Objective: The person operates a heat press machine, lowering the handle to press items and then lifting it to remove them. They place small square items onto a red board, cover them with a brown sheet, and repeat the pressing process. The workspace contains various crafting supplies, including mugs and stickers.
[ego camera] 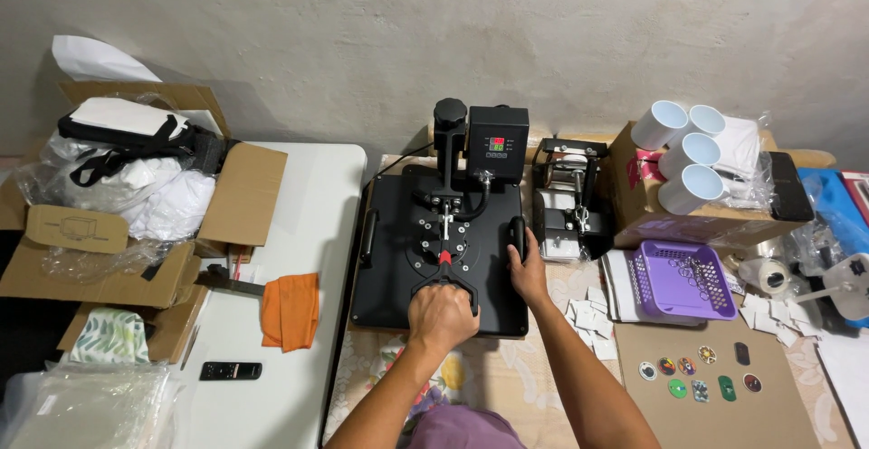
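A black heat press sits in front of me on a cloth-covered table, its flat top plate lowered. My left hand is closed around the press's black front lever handle, near a red knob. My right hand grips the black side handle on the plate's right edge. A control box with a lit display stands at the back of the press.
A white table on the left holds an orange cloth, a black remote and open cardboard boxes. To the right are a mug press, white mugs, a purple basket and a cardboard sheet with round badges.
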